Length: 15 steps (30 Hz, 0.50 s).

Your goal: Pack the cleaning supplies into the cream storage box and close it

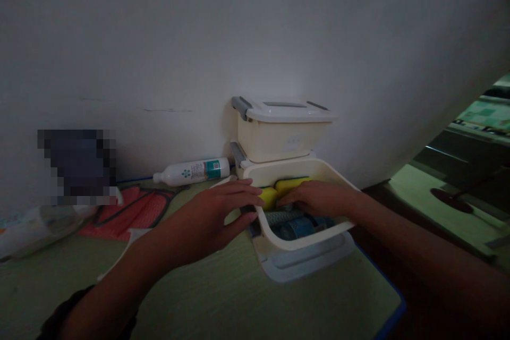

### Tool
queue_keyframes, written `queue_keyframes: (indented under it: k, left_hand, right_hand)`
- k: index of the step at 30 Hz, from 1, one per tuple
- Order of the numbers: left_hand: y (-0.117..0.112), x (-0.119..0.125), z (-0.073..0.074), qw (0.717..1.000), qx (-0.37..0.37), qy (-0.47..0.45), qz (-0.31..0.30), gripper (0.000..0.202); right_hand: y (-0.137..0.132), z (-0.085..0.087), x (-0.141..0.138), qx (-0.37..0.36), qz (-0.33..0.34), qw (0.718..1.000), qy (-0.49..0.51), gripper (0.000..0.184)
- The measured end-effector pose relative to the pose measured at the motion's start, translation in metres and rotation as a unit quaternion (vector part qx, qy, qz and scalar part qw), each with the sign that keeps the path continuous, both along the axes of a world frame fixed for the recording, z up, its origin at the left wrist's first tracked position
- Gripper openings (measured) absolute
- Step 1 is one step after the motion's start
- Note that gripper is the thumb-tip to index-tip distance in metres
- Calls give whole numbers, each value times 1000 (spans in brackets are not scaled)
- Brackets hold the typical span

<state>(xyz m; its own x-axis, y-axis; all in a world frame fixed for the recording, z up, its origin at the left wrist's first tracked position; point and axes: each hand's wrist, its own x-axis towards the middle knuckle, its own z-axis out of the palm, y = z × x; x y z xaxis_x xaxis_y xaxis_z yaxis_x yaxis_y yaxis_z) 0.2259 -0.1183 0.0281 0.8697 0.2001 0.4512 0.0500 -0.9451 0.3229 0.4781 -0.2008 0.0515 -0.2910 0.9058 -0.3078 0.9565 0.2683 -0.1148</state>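
A cream plastic storage box [295, 245] stands uncovered on the green tabletop. At its left side, my left hand [227, 210] has the fingers over the rim and the thumb lower down, gripping the edge by a grey clip. My right hand [319, 196] reaches inside over the right wall, its fingers curled downward; their tips are partly hidden, with something pale beneath them. Close to those fingers lie yellow sponges [292, 183]. A blue-labelled item [300, 227] and a grey textured item [279, 217] rest near the front of the box.
Behind, a lidded cream box [274, 138] sits against the wall. A white bottle [193, 171] lies on its side to the left. Farther left are a red mesh cloth [127, 212] and a clear bottle [43, 228]. The table's blue edge [392, 289] runs along the right.
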Motion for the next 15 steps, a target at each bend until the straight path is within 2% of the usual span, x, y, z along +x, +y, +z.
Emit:
queue_keyframes:
  k: [4,8,12,15]
  left_hand:
    - [1,0,-1,1000,-5,3,-1,25]
    - [3,1,-2,1000,-5,1,-6,26]
    - [2,1,-1,1000,-10,1,-5,26]
    - [2,1,-1,1000,-11,1,-7,26]
  right_hand:
    - [-3,5,22,-41,-45,997,-44,58]
    - [-5,-2,32,-62,-92,989,-97,31]
    - [-4,-10,27,-13,-114,983,-146,28]
    - [-5,-9,25,15,-117,981,-155,28]
